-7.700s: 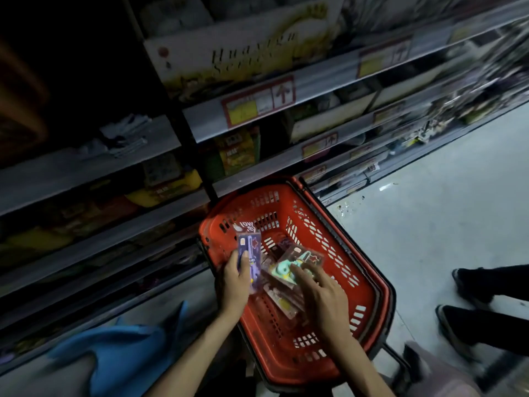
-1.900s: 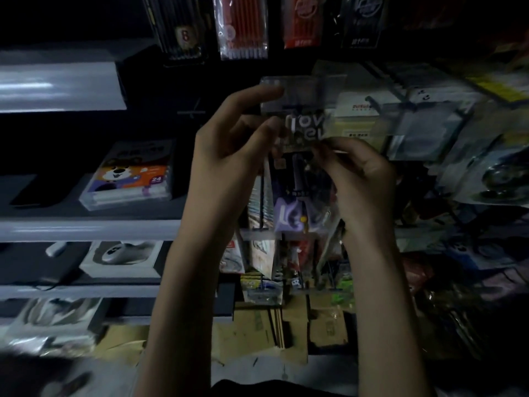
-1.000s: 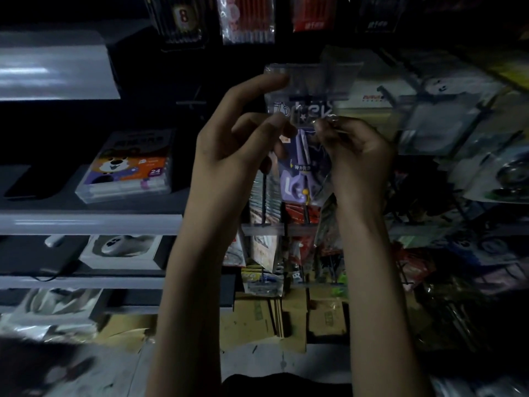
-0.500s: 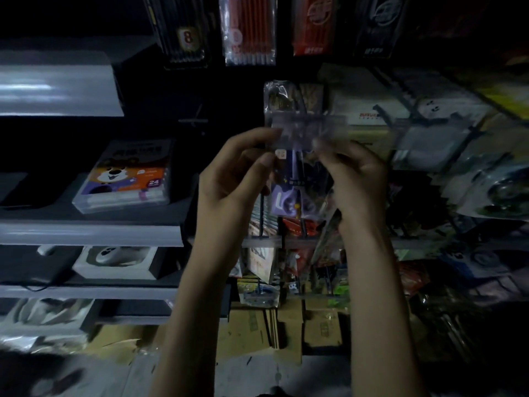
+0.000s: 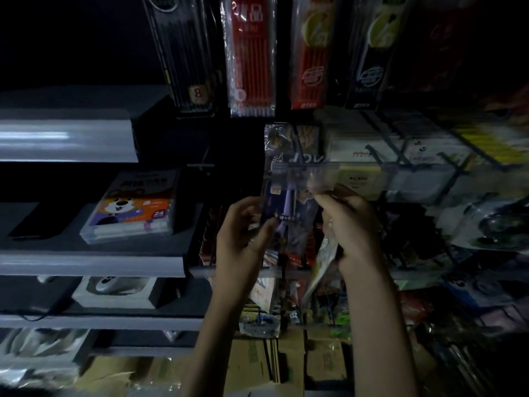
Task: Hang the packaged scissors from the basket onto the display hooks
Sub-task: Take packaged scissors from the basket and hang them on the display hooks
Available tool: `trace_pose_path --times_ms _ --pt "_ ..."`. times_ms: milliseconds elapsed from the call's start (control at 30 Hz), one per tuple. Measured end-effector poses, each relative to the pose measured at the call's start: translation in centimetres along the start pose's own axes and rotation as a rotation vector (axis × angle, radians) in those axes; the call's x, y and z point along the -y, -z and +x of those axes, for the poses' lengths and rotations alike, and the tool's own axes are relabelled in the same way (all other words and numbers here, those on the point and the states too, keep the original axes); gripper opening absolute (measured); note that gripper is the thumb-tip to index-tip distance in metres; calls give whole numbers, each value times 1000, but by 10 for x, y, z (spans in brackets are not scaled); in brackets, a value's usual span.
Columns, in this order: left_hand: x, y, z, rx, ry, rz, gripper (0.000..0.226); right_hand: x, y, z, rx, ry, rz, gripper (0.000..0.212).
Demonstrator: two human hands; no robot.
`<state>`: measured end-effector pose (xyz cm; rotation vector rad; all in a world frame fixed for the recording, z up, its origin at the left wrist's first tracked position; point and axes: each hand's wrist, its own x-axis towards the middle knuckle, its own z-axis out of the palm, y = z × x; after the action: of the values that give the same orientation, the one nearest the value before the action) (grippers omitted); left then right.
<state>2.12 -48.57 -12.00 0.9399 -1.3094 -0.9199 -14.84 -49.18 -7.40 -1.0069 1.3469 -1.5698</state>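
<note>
1. At the middle of the pegged display, the scissors package (image 5: 289,202) is held upright, its top behind a clear label strip (image 5: 357,170); any hook is hidden.
2. The left grip (image 5: 243,236) holds its lower left edge, thumb on the front.
3. The right grip (image 5: 350,224), blurred, pinches its right edge.
4. Pencil packs (image 5: 252,58) hang above.

A clear label strip (image 5: 323,173) blurs the top of the scissors pack (image 5: 286,216); its hook cannot be made out. Motion smears the fingertips (image 5: 318,199) of the right hand (image 5: 353,224).

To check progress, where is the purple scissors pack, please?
Head view, centre: the purple plastic scissors pack is held by the left hand and right hand, below the red pencil pack.
</note>
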Motion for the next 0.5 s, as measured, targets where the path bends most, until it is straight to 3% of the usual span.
trace_pose_path --times_ms 167,500 --pt "9 -3 0 -43 66 -103 29 -5 4 -4 -61 33 43 8" --pt "16 -11 -7 -94 130 -174 16 -34 21 -24 -86 69 -266 6"
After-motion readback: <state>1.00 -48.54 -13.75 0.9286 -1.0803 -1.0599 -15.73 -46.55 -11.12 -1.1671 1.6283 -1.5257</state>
